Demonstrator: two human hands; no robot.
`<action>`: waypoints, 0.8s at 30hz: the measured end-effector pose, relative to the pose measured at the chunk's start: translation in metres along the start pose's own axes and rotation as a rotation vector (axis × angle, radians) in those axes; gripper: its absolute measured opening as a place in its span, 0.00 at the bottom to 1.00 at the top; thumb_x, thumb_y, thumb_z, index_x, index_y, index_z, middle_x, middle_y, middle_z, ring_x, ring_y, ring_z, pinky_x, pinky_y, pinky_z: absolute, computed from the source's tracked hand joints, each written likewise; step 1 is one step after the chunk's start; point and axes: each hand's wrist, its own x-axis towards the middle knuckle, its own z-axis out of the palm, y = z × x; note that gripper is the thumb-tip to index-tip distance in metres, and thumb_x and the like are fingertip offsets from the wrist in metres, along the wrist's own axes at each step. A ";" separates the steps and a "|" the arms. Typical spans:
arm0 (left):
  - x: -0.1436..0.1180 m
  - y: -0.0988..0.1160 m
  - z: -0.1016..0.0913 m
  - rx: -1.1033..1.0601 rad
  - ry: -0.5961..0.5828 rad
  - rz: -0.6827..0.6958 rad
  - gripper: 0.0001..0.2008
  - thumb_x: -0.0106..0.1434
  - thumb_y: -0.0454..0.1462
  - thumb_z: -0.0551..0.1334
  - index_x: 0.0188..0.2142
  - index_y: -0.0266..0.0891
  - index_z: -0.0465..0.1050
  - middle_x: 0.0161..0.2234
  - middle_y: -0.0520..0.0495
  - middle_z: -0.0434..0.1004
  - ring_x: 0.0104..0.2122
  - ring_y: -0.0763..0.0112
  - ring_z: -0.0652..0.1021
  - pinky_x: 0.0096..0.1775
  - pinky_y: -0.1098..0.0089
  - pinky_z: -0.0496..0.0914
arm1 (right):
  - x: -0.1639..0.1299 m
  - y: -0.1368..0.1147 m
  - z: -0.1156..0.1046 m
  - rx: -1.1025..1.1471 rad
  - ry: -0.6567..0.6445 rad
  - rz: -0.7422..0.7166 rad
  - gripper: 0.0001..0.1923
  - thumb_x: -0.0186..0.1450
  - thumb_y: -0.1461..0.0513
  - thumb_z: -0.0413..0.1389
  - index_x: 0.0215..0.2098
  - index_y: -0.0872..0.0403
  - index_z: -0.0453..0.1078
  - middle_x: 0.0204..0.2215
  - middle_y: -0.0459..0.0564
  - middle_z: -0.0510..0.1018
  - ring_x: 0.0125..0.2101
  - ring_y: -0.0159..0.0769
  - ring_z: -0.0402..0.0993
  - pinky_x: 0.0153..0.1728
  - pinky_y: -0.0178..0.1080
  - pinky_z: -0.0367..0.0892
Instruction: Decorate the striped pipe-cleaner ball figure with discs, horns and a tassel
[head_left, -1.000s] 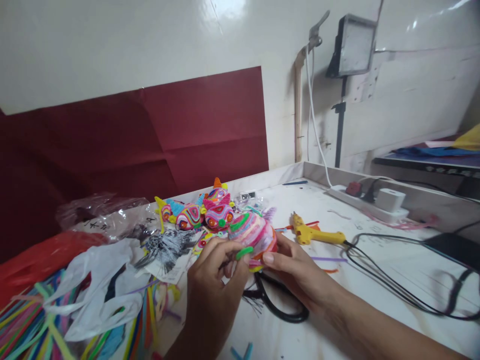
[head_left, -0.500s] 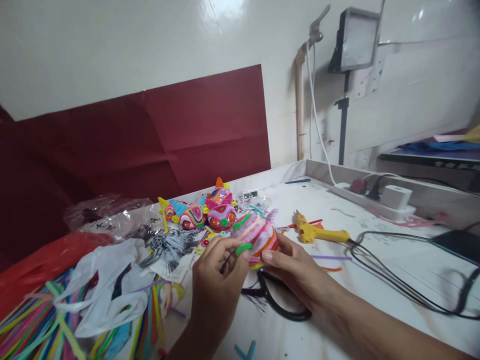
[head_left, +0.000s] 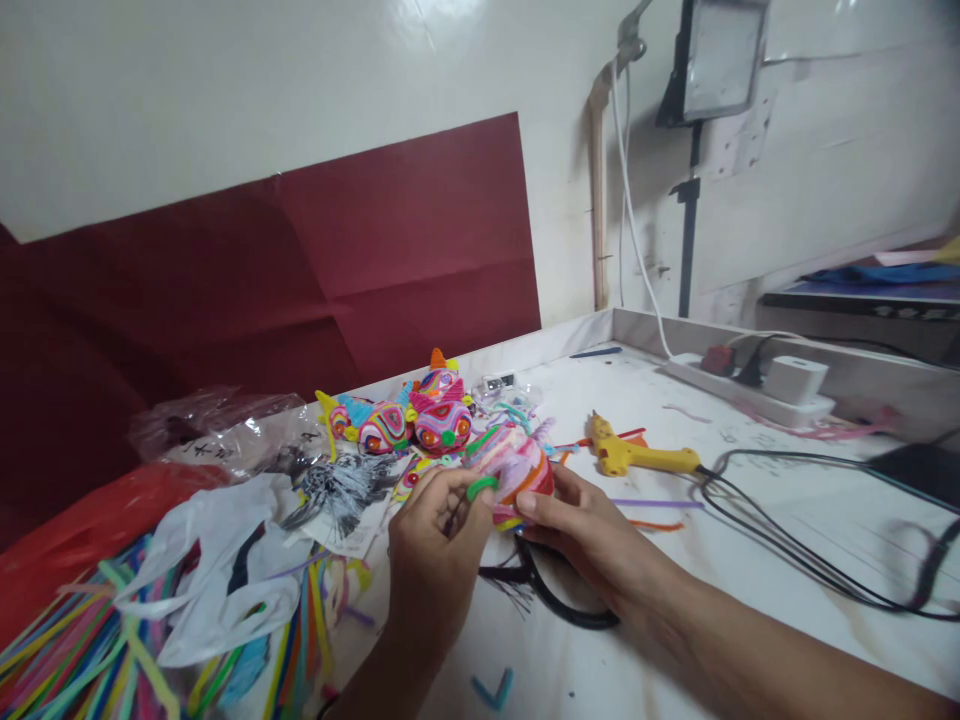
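Both hands hold a rounded, multicoloured pipe-cleaner craft ball (head_left: 510,462) just above the white table (head_left: 675,560). My left hand (head_left: 439,555) pinches a small green pipe-cleaner loop (head_left: 481,487) against the ball's near side. My right hand (head_left: 577,530) cups the ball from the right, thumb on its lower edge. Black scissors (head_left: 555,595) lie on the table under the hands.
Several finished striped craft figures (head_left: 420,420) sit behind the ball. A yellow glue gun (head_left: 637,456) with a black cord lies to the right, near a power strip (head_left: 757,390). Plastic bags (head_left: 217,560) and loose coloured pipe cleaners (head_left: 75,650) fill the left. A red sheet covers the wall.
The view has shifted slightly; both hands and the ball have moved a little away from me. The grip on the ball and green loop is unchanged.
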 end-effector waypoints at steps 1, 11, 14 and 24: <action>0.000 -0.002 0.000 0.001 -0.006 -0.005 0.06 0.58 0.39 0.64 0.32 0.40 0.78 0.29 0.51 0.74 0.25 0.73 0.73 0.27 0.74 0.68 | 0.000 0.001 0.000 -0.010 0.022 0.011 0.31 0.47 0.50 0.73 0.45 0.51 0.72 0.43 0.49 0.81 0.43 0.39 0.77 0.40 0.36 0.69; 0.002 -0.014 0.006 -0.081 -0.035 -0.115 0.07 0.58 0.39 0.65 0.33 0.38 0.77 0.28 0.49 0.77 0.27 0.70 0.76 0.29 0.74 0.70 | 0.005 0.006 -0.004 -0.038 0.122 0.068 0.32 0.45 0.50 0.74 0.41 0.53 0.69 0.39 0.47 0.77 0.38 0.36 0.73 0.37 0.37 0.68; 0.002 -0.017 0.009 -0.117 -0.043 -0.161 0.08 0.58 0.40 0.65 0.33 0.38 0.77 0.27 0.49 0.78 0.26 0.70 0.76 0.29 0.74 0.70 | 0.006 0.008 -0.004 -0.059 0.144 0.068 0.32 0.45 0.48 0.73 0.41 0.52 0.69 0.38 0.47 0.77 0.38 0.37 0.73 0.36 0.37 0.67; 0.002 -0.024 0.016 -0.172 0.001 -0.196 0.08 0.56 0.40 0.66 0.33 0.38 0.75 0.20 0.54 0.73 0.22 0.72 0.75 0.23 0.75 0.67 | 0.006 0.007 0.004 -0.052 0.283 0.045 0.32 0.42 0.49 0.74 0.38 0.52 0.68 0.26 0.43 0.77 0.27 0.35 0.71 0.27 0.36 0.61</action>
